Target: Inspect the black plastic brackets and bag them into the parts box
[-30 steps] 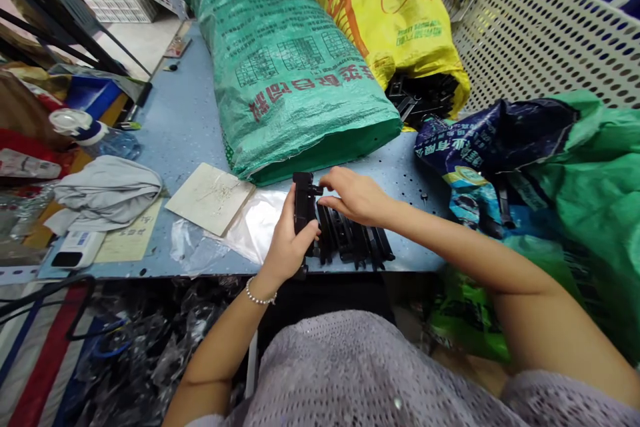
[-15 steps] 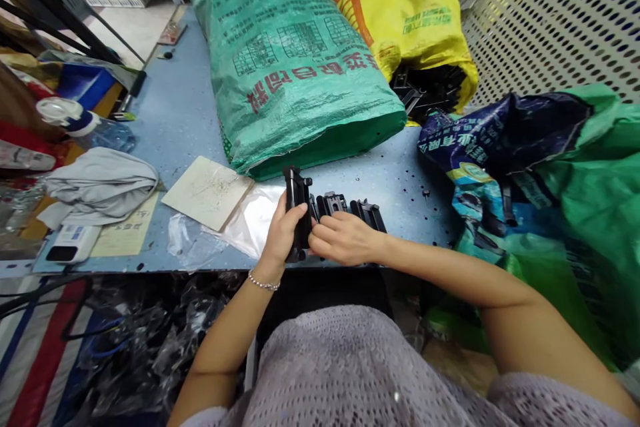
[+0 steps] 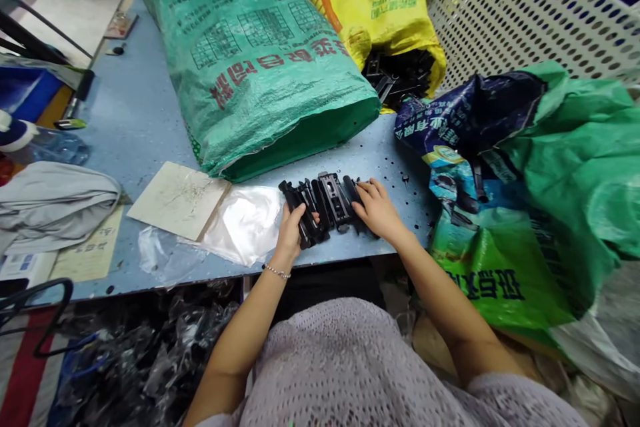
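Note:
Several long, narrow black parts (image 3: 334, 197) lie side by side in a row near the front edge of the blue table (image 3: 145, 107). My left hand (image 3: 290, 230) is wrapped round the black part at the row's left end, thumb on top and a fingertip showing on its right. At the right end, my right hand (image 3: 379, 212) is bent over another black part, with thumb and fingers on it; the hand hides much of that part. The parts' exact kind is not clear.
A green woven sack (image 3: 270, 80) lies behind the row. Beyond it, a yellow sack (image 3: 385, 7) holds black parts. A square board (image 3: 177, 200) and clear plastic bags (image 3: 250, 223) are at left. Crumpled green sacking (image 3: 575, 167) and a white perforated crate (image 3: 520, 20) stand right.
The black part held upright between both hands is now down at the row's left end in my left hand. My right hand has moved away to the row's right end. The view has shifted.

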The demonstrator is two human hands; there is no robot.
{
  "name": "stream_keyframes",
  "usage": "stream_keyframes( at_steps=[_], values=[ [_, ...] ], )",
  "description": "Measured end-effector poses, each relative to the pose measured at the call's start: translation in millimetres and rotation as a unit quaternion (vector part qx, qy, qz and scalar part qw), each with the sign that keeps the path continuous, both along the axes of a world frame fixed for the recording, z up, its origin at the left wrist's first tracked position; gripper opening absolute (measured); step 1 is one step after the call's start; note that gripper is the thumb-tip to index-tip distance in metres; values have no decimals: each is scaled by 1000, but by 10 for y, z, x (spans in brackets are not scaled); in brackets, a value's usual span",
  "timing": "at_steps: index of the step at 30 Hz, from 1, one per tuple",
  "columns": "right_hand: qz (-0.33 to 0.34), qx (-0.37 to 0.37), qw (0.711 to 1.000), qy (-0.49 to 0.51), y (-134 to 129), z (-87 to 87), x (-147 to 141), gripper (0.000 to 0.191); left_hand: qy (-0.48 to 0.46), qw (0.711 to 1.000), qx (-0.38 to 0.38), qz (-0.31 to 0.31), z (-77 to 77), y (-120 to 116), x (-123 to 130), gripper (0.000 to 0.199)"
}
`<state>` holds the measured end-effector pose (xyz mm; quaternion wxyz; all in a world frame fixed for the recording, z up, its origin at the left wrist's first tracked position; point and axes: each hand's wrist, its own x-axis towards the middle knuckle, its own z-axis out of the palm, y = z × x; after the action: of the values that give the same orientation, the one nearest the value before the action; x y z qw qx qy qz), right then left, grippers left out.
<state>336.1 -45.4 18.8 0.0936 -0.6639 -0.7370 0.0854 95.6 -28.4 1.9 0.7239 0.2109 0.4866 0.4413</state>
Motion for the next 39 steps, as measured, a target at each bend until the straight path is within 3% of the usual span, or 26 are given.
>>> stream_keyframes(
  at_steps=[3,6,9,11,13,16,18,19,21,23,25,28,29,31,35,37,38,39],
  values=[
    [-36,37,998,46,31,183,-23,45,-28,999,-9,15,52,12,16,59],
    [-2,9,979,206,-164,404,-359,48,-16,998,-16,58,164,-116,12,67],
    [67,-138,903,402,-381,411,-789,59,52,993,72,77,254,-271,-37,67],
    [30,-207,844,494,-426,299,-961,61,163,970,181,20,265,-338,-180,59],
    [-41,-243,790,562,-386,166,-1009,59,332,901,275,-46,231,-381,-421,50],
    [-101,-254,733,622,-269,50,-983,58,555,763,324,-65,114,-415,-812,46],
    [-112,-251,711,648,-210,47,-1008,56,629,704,324,-54,25,-403,-994,46],
    [-113,-253,697,661,-188,60,-1044,54,644,691,324,-55,-15,-380,-1057,43],
    [-112,-263,666,689,-152,99,-1146,52,638,700,315,-62,-81,-288,-1153,29],
    [-110,-279,630,716,-111,142,-1250,47,611,729,299,-73,-120,-145,-1252,17],
    [-106,-301,597,736,-61,189,-1324,42,552,791,258,-58,-127,16,-1382,14],
    [-81,-344,552,755,29,263,-1392,39,390,906,163,-19,-79,192,-1583,22],
    [-70,-359,535,762,64,284,-1420,38,334,932,138,-13,-55,219,-1630,25],
    [-52,-388,494,776,145,300,-1515,38,266,956,122,-2,-9,231,-1675,27],
    [-53,-439,411,797,352,183,-1869,37,250,953,163,49,56,169,-1656,29],
    [-86,-430,421,794,428,79,-2035,30,344,910,229,15,84,138,-1671,11],
    [-104,-410,439,793,441,35,-2084,25,414,871,264,-15,98,129,-1692,2],
    [-115,-384,460,792,434,1,-2102,23,483,824,293,-47,111,125,-1721,12]
  ],
)
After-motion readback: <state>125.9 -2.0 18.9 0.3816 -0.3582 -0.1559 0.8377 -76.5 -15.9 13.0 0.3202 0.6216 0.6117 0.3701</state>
